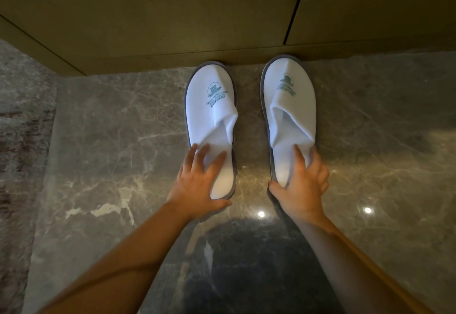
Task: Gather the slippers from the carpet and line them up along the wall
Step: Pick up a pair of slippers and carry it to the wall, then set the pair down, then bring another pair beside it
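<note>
White left slipper (211, 106) heel under spread left hand (197, 183) | right hand (299, 185) grip pinching right slipper (288, 99) heel | logos blurred

Two white slippers with green logos and grey edges lie flat on the shiny stone floor. The left slipper (211, 126) and the right slipper (289, 116) sit side by side, apart, toes touching the wall (172, 17).

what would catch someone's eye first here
Two white slippers with green logos stand side by side on the glossy marble floor, toes against the wooden wall panel: the left slipper and the right slipper. The left hand and the right hand each rest on a heel.
</note>
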The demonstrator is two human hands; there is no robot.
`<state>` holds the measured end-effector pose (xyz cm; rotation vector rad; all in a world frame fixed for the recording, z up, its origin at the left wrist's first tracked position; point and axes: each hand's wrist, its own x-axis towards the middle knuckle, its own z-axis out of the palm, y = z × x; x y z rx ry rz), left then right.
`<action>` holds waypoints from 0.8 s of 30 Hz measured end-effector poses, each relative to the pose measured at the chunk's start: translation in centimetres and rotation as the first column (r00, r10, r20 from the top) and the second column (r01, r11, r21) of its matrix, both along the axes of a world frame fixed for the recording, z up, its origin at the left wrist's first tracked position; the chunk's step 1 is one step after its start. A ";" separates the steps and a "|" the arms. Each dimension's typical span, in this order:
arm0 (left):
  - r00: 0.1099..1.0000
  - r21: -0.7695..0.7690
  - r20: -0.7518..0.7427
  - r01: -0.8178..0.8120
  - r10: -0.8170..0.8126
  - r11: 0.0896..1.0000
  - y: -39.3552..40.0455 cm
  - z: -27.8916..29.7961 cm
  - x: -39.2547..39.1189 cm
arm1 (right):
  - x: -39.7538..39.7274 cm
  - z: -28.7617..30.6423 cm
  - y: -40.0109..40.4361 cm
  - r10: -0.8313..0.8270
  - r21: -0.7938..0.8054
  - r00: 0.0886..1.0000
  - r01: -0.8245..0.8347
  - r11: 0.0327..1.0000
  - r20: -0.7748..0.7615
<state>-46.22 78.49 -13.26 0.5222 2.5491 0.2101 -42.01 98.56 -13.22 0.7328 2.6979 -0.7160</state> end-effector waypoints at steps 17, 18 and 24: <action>1.000 -0.026 -0.028 -0.015 0.015 1.000 0.0 2.3 -0.1 | -0.1 3.0 0.5 0.114 0.001 0.993 -0.114 0.993 0.029; 1.000 -0.026 -0.005 -0.025 0.024 0.999 0.0 3.6 0.1 | -0.1 4.5 0.7 0.109 -0.018 0.994 -0.109 0.994 0.024; 0.961 0.046 0.226 -0.174 0.159 0.984 -0.6 18.1 2.0 | 1.1 19.5 0.1 0.156 -0.094 0.984 -0.148 0.985 0.083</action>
